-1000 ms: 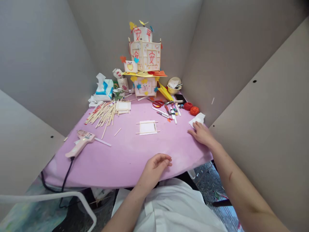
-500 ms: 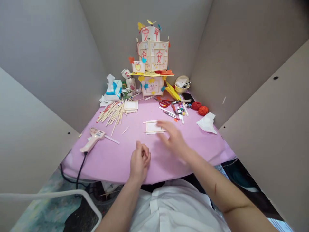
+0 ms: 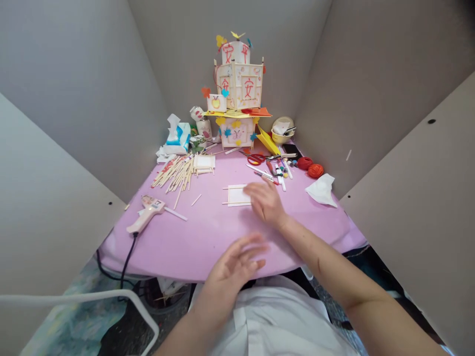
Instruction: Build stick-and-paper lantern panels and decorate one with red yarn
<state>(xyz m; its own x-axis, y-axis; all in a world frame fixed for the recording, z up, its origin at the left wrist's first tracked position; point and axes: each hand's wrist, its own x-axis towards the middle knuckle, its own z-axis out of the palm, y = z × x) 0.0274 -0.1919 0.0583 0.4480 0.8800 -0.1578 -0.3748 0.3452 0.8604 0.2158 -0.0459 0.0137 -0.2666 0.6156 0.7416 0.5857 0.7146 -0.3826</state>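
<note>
The bench (image 3: pixel 208 237) wears a pink cover. Directly on it lie a glue gun (image 3: pixel 148 212), a heap of thin wooden sticks (image 3: pixel 176 173), a small stick-framed white panel (image 3: pixel 236 196), red-handled scissors (image 3: pixel 256 159), white pens (image 3: pixel 260 171), two balls of red and orange yarn (image 3: pixel 310 167) and a crumpled white tissue (image 3: pixel 321 190); a decorated paper tower (image 3: pixel 239 99) stands towards the back.

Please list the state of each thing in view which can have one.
Left hand: open, blurred
Right hand: fingers bent, grip unclear
Stick-framed panel: flat, partly covered
Glue gun: lying down, cord attached; power unclear
Tissue pack: open, tissue sticking out
Loose tissue: unfolded, creased
Decorated tower: upright
Orange yarn ball: wound
Bowl: uncovered, filled
</note>
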